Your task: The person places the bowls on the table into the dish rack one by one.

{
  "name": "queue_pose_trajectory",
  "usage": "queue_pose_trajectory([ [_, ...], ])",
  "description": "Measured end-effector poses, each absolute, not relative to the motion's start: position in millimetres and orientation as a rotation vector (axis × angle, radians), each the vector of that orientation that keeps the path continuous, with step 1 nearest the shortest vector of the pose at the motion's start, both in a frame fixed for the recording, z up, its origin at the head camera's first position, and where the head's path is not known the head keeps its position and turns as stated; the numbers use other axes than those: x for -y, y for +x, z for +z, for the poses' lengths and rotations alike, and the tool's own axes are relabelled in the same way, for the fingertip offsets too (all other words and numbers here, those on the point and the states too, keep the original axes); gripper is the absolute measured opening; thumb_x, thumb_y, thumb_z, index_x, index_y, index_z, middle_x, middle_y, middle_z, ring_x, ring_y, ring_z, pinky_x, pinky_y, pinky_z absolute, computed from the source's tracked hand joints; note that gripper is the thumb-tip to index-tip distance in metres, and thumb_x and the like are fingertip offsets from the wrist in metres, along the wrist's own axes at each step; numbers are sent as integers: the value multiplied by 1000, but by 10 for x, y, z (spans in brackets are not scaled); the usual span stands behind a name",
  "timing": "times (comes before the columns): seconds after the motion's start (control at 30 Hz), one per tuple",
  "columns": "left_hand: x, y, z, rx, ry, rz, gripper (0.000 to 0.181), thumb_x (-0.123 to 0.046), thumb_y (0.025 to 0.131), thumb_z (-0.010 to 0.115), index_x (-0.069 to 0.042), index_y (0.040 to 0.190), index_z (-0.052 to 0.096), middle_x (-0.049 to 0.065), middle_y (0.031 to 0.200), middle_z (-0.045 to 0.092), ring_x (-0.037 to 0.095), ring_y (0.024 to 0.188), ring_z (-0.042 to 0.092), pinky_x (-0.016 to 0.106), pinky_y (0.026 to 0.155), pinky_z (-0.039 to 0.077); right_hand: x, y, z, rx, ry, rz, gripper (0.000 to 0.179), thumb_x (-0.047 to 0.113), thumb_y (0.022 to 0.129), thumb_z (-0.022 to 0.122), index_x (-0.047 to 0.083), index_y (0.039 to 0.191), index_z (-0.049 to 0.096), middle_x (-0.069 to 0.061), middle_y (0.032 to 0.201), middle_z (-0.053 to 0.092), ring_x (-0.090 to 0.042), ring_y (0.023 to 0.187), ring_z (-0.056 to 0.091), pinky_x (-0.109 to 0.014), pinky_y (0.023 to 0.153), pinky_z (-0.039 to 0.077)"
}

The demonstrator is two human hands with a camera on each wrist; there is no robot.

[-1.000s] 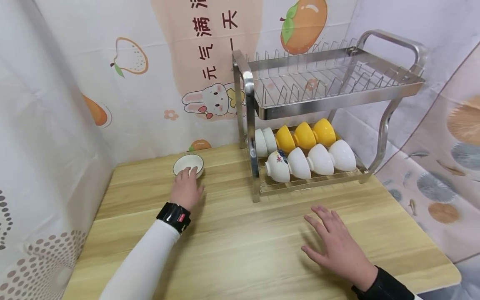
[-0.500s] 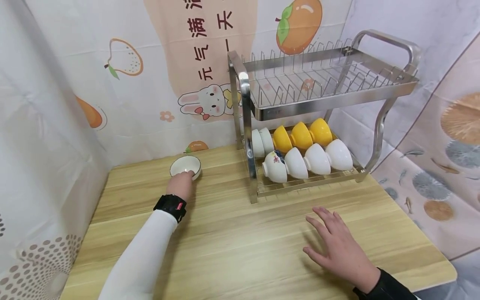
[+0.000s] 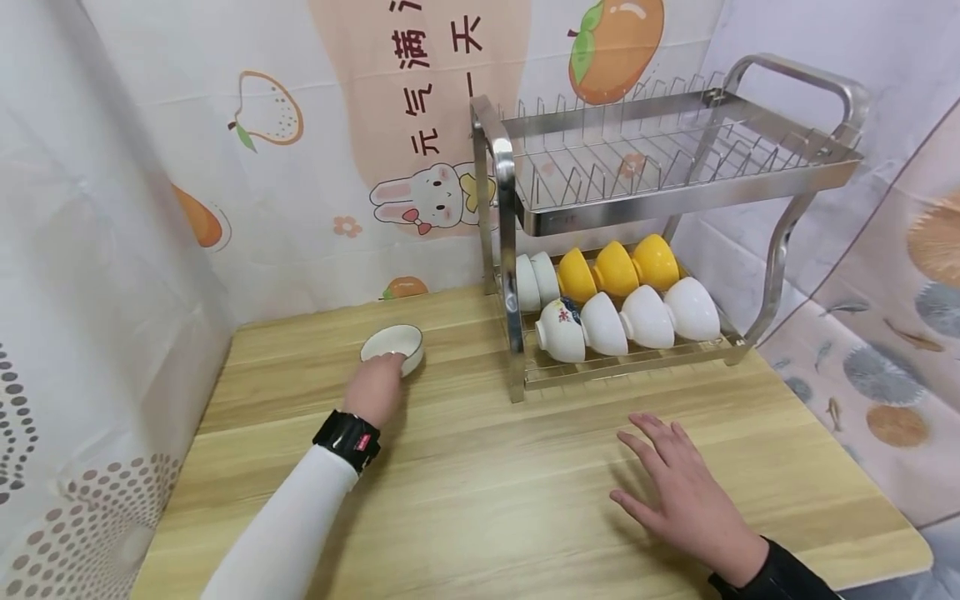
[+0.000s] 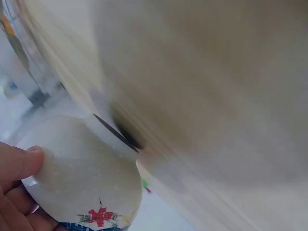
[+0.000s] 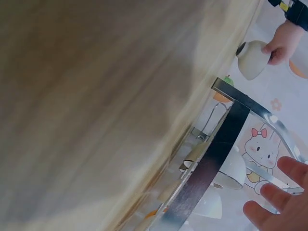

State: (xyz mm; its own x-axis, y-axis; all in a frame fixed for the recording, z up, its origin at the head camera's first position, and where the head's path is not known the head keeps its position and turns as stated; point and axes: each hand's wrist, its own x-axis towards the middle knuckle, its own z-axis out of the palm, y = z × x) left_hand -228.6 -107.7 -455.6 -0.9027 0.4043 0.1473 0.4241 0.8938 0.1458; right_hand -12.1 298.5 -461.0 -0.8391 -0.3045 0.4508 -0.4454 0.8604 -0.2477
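Note:
My left hand point(image 3: 372, 389) grips the near rim of a white bowl point(image 3: 395, 340) with a dark rim line, at the left of the table. In the left wrist view, the thumb point(image 4: 24, 162) presses the bowl's outer wall point(image 4: 82, 163), which bears a red flower and blue pattern. The other fingers curl over the rim, partly hidden behind the bowl. Its dark-edged foot shows close to the tabletop. Over the table's right part, my right hand point(image 3: 688, 500) has its fingers spread and holds nothing.
A two-tier steel dish rack point(image 3: 645, 208) stands at the back right of the wooden table point(image 3: 480, 492). Its lower tier holds yellow bowls point(image 3: 617, 268) behind white bowls point(image 3: 647, 317), tipped on their sides. A printed curtain point(image 3: 315, 192) hangs behind the table.
The left hand's fingers, first laid over the bowl's rim, now grip it. The bowl has moved toward me and slightly right. The right hand has hardly moved.

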Motion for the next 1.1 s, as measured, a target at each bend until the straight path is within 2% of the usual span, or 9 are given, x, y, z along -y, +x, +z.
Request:
queue_pose_trajectory([
  [0.13, 965, -1994, -4526, 2893, -767, -279, 28, 5, 86, 64, -2, 113, 67, 11, 96, 69, 28, 86, 65, 42, 78, 54, -2981, -122, -4593, 2622, 553, 477, 76, 68, 95, 41, 2, 130, 57, -20, 141, 48, -40, 130, 41, -40, 122, 4],
  [0.27, 856, -1695, -4482, 2819, -943, -256, 25, 2, 86, 67, -6, 110, 68, 5, 93, 68, 23, 83, 63, 38, 77, 53, -2964, -123, -4561, 2622, 570, 489, 76, 68, 95, 42, 3, 131, 57, -19, 141, 48, -40, 130, 42, -40, 122, 6],
  [0.57, 642, -1122, -4325, 2656, -1458, -99, 25, -4, 87, 67, -15, 109, 67, -4, 97, 66, 13, 91, 60, 31, 87, 51, -2857, -123, -4410, 2626, 756, 502, 72, 64, 96, 43, 5, 133, 57, -13, 140, 51, -30, 131, 44, -33, 121, 11],
  [0.77, 421, -857, -4182, 2502, -1685, 0, 19, -12, 93, 64, -19, 110, 66, -10, 92, 59, 7, 88, 54, 24, 87, 47, -2722, -129, -4330, 2615, 983, 501, 61, 54, 94, 58, 8, 135, 56, -9, 139, 53, -29, 131, 46, -33, 121, 13],
  [0.9, 279, -750, -4121, 2384, -1775, 59, 17, -14, 91, 65, -21, 107, 65, -12, 89, 57, 6, 86, 52, 22, 86, 44, -2616, -129, -4313, 2574, 1128, 460, 58, 39, 85, 76, 11, 131, 58, -8, 135, 56, -28, 129, 49, -37, 121, 14],
  [0.97, 222, -709, -4111, 2337, -1814, 83, 16, -15, 91, 65, -22, 105, 65, -13, 88, 56, 6, 85, 51, 21, 86, 44, -2576, -124, -4319, 2526, 1206, 449, 59, 31, 77, 82, 10, 127, 60, -9, 131, 59, -30, 126, 52, -38, 121, 16],
  [1.03, 174, -673, -4099, 2301, -1847, 93, 14, -15, 91, 64, -23, 103, 64, -14, 88, 56, 5, 85, 51, 20, 85, 43, -2548, -115, -4328, 2485, 1271, 438, 57, 25, 71, 85, 11, 122, 62, -7, 126, 61, -28, 123, 55, -38, 119, 20],
  [1.1, 137, -641, -4086, 2276, -1873, 91, 13, -16, 92, 64, -24, 102, 63, -15, 88, 55, 5, 84, 50, 20, 84, 43, -2527, -104, -4337, 2462, 1323, 426, 51, 19, 71, 84, 13, 117, 63, -3, 122, 62, -24, 119, 57, -36, 116, 28],
])
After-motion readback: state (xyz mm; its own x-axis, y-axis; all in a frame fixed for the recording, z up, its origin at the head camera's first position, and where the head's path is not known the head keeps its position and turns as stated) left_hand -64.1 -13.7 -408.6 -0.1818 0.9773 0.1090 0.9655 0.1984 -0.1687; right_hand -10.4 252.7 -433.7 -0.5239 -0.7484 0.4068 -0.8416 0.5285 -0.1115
